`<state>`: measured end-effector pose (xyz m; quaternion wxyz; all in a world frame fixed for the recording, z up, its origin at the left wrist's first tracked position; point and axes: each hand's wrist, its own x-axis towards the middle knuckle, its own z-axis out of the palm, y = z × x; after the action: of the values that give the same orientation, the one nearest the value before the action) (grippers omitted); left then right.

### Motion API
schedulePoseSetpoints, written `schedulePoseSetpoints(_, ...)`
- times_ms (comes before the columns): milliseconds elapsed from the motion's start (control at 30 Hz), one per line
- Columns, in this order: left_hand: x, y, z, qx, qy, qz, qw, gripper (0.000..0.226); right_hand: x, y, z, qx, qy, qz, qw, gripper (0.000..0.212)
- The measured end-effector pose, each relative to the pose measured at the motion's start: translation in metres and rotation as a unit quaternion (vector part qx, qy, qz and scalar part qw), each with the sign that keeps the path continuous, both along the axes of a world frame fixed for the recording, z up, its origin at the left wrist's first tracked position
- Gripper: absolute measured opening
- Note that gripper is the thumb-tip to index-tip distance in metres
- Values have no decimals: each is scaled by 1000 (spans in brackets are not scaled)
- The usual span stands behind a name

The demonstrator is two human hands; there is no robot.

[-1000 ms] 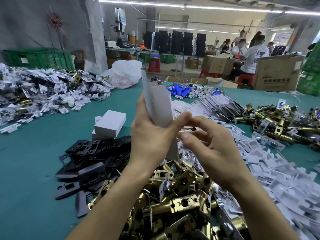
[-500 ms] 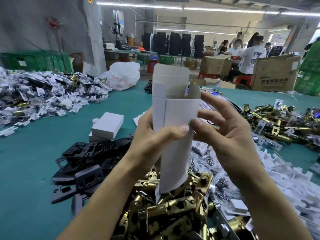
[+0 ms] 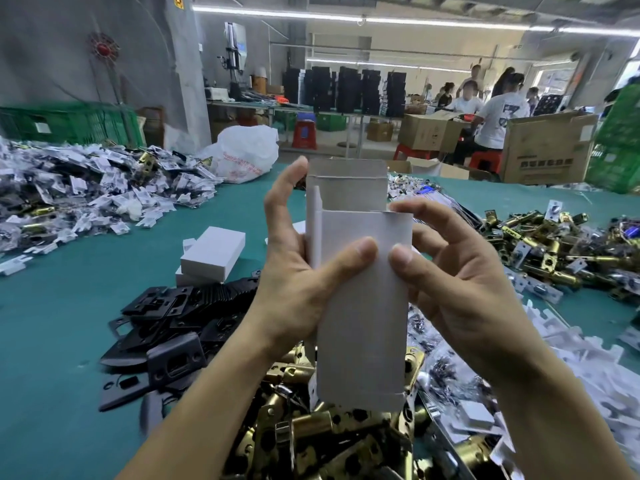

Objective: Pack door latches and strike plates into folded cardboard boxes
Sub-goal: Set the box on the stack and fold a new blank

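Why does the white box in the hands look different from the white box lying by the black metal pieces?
The held box stands upright with its top flaps open; the lying box lies flat and closed. The left hand and right hand both hold the held box; no hand touches the lying box. Both are plain white cardboard.

Green table (image 3: 52, 341), brass latches (image 3: 329, 438), black strike plates (image 3: 166, 327), closed white boxes (image 3: 211, 256)

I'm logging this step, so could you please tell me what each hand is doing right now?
Left hand: grips the white cardboard box.
Right hand: pinches the same box at its right edge.
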<state>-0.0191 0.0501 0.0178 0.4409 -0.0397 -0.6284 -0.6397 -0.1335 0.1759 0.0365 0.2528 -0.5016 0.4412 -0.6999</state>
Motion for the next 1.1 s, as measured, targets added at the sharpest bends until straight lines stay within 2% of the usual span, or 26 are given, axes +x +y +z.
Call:
schedulePoseSetpoints(67, 0, 0, -1, -20, -1, 13, 1000, 61, -3, 2, 0, 1, 0, 9, 1000, 34)
schedulePoseSetpoints(300, -1, 11, 1, -44, -23, 41, 998, 9, -8, 8, 1, 10, 20, 20, 1000, 47)
schedulePoseSetpoints(500, 0, 15, 4, -91, -37, 42, 994, 3, -6, 10, 4, -2, 42, -64, 997, 48)
schedulePoseSetpoints(600, 0, 14, 6, -81, -13, 63, 995, 15, -4, 12, 7, -8, 51, -98, 994, 49)
schedulePoseSetpoints(733, 3, 8, 7, -66, 0, 52, 996, 24, -5, 17, 11, 18, 84, -87, 992, 47)
schedulePoseSetpoints(833, 2, 8, 4, -90, -18, 56, 994, 29, -5, 21, 15, 51, 109, -83, 989, 32)
schedulePoseSetpoints(933, 1, 8, 0, -96, -36, 44, 994, 33, -6, 19, 16, 20, 100, -106, 989, 19)
schedulePoseSetpoints(967, 1, 8, 0, -95, -39, 40, 994, 33, -5, 18, 15, 4, 91, -118, 989, 20)
schedulePoseSetpoints(1100, 1, 6, 1, -100, -42, 43, 993, 29, -8, 13, 12, -31, 67, -145, 987, 60)
